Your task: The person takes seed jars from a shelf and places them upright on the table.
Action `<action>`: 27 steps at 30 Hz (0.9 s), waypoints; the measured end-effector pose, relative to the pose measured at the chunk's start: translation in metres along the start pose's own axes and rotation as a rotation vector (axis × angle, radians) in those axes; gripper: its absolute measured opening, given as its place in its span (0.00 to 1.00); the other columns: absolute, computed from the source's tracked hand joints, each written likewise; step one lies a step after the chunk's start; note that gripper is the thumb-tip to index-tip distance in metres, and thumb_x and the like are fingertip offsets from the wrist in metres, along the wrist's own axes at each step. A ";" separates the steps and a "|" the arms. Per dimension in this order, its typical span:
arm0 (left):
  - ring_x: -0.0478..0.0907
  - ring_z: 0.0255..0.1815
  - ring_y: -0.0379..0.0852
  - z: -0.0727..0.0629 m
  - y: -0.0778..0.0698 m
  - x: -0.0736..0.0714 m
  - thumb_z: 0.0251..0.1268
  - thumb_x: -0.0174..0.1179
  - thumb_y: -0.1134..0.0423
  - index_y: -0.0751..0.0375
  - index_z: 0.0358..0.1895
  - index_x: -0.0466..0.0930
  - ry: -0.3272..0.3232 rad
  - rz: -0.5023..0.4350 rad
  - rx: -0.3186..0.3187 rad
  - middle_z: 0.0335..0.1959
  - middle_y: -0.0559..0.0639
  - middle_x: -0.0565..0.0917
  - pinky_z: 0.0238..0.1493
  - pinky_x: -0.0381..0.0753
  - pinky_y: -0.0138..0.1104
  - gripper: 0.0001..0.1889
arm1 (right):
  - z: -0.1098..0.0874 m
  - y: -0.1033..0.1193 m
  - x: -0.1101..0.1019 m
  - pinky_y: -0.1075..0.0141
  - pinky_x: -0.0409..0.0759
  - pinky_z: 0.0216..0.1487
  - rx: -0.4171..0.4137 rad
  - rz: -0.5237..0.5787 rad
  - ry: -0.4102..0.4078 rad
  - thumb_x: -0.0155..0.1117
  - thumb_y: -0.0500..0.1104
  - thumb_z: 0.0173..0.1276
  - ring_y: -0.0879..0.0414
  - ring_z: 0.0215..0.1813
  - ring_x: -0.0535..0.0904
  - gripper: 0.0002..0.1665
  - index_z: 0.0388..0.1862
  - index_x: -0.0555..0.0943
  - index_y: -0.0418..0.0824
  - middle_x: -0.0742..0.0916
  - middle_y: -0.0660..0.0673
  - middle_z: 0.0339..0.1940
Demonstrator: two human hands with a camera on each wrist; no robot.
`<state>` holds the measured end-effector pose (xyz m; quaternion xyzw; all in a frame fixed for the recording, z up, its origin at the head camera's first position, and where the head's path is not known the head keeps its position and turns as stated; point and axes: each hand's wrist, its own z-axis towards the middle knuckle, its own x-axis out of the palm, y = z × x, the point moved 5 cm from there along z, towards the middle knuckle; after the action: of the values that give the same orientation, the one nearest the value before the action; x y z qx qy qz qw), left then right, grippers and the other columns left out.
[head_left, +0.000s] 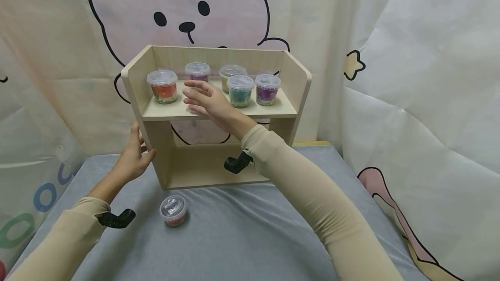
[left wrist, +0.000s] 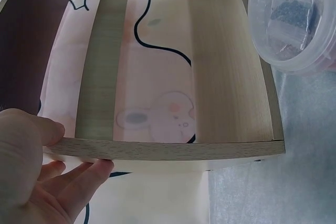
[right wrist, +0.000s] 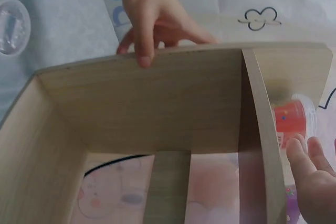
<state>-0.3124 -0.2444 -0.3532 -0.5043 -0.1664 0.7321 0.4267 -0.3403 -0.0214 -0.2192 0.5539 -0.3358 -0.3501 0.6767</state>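
Observation:
A light wooden two-tier shelf stands on the table. My left hand grips its left side panel, thumb over the front edge and fingers outside, as the left wrist view shows. My right hand reaches over the upper tier with its fingers extended, between a lidded cup of red stuff and a teal cup; nothing shows in its grasp. Also up there are a purple cup at the right, a second purple cup and a yellowish cup behind.
On the grey cloth-covered table, in front of the shelf's left corner, sits another clear lidded cup with a small packet under its lid. Printed curtains hang behind and to the sides. The shelf's lower tier is open-fronted.

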 end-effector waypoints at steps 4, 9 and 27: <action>0.71 0.61 0.86 -0.001 -0.001 -0.001 0.66 0.54 0.80 0.44 0.81 0.27 0.001 0.006 -0.014 0.72 0.83 0.59 0.51 0.79 0.69 0.53 | 0.011 0.004 0.002 0.54 0.70 0.77 0.005 -0.058 -0.006 0.55 0.45 0.79 0.42 0.77 0.69 0.30 0.76 0.65 0.40 0.71 0.41 0.75; 0.70 0.61 0.86 -0.001 -0.003 -0.001 0.67 0.54 0.80 0.43 0.81 0.26 0.002 0.014 -0.022 0.74 0.82 0.57 0.51 0.79 0.69 0.54 | 0.022 0.006 0.005 0.53 0.69 0.78 0.018 -0.145 -0.017 0.58 0.48 0.77 0.47 0.79 0.66 0.32 0.77 0.66 0.44 0.70 0.42 0.75; 0.72 0.60 0.85 0.001 0.000 0.000 0.67 0.54 0.79 0.43 0.81 0.27 0.009 0.011 -0.031 0.72 0.83 0.60 0.51 0.79 0.69 0.53 | 0.044 -0.004 0.014 0.54 0.60 0.83 0.097 -0.245 -0.057 0.63 0.52 0.73 0.53 0.84 0.56 0.46 0.83 0.52 0.58 0.61 0.47 0.84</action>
<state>-0.3134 -0.2442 -0.3533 -0.5148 -0.1730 0.7296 0.4157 -0.3707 -0.0566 -0.2147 0.6125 -0.3012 -0.4293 0.5915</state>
